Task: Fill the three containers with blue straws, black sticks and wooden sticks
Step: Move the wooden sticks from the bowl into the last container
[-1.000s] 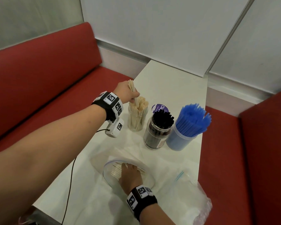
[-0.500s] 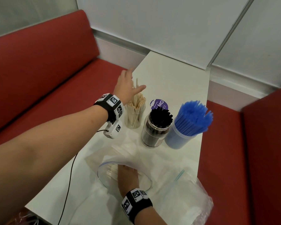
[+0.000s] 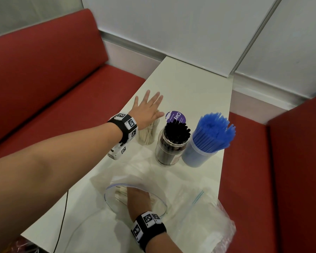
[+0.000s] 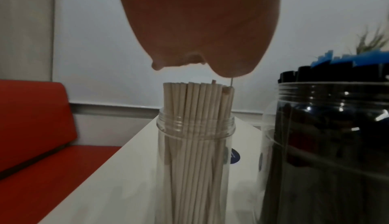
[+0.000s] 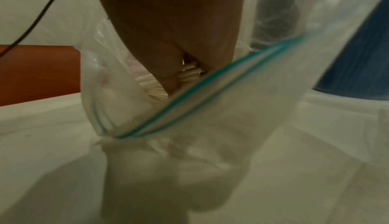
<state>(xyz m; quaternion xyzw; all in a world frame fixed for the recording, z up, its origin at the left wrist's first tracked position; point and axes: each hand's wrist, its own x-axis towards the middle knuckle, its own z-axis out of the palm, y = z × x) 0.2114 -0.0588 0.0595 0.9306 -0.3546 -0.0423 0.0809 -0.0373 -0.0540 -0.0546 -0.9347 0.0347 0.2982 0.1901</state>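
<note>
Three containers stand in a row on the white table (image 3: pixel 190 84). The clear jar of wooden sticks (image 3: pixel 147 135) (image 4: pixel 195 144) is on the left, the jar of black sticks (image 3: pixel 172 143) (image 4: pixel 328 136) in the middle, and the tub of blue straws (image 3: pixel 208 141) on the right. My left hand (image 3: pixel 146 110) (image 4: pixel 200 28) lies flat with straight fingers over the wooden sticks, its palm at their tops. My right hand (image 3: pixel 137 199) (image 5: pixel 172 48) is inside a clear zip bag (image 3: pixel 117 190) (image 5: pixel 210 111) near the front edge. It grips a bunch of wooden sticks (image 5: pixel 187 76).
A purple lid marked Clay (image 3: pixel 175 116) lies behind the black jar. A second crumpled plastic bag (image 3: pixel 208 220) lies at the front right. A black cable (image 3: pixel 62 216) hangs over the table's left edge. Red benches (image 3: pixel 44 73) flank the table.
My left hand has let go of the wooden sticks it held above the jar, opened, and come down flat over their tops. My right hand has stayed inside the bag.
</note>
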